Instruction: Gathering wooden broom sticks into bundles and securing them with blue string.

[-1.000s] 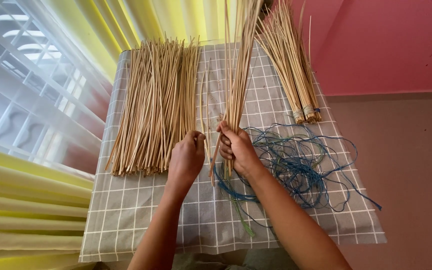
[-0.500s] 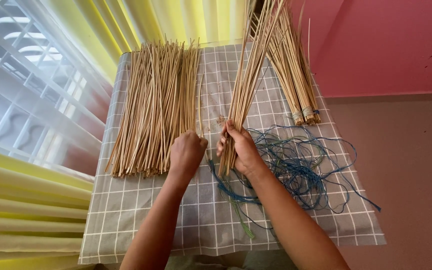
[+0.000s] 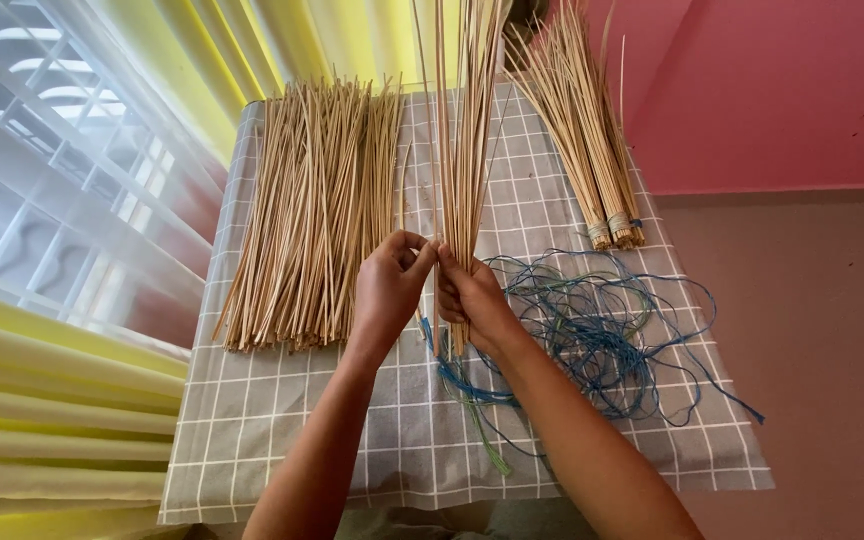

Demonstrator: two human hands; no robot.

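Observation:
My right hand [image 3: 469, 295] grips the lower end of a thin bunch of pale sticks [image 3: 464, 140] that stands nearly upright and runs out of the top of the view. My left hand [image 3: 389, 285] is beside it, fingertips touching the bunch just above the right hand's grip. Under both hands lies a grey checked cloth [image 3: 282, 440]. A large loose pile of the same sticks [image 3: 312, 210] lies on the cloth to the left of my hands. A tangle of blue and green string [image 3: 602, 330] lies to the right, with strands trailing under my right wrist.
Two tied bundles of sticks [image 3: 587, 150] lie at the cloth's far right, bound near their lower ends. A yellow and white curtain [image 3: 62, 300] with a window grille behind it fills the left. A pink wall [image 3: 772, 90] and brown floor [image 3: 832, 350] are on the right.
The bunch in my right hand has swung from leaning right to nearly upright. My left hand has left the pile's edge and come up against the bunch.

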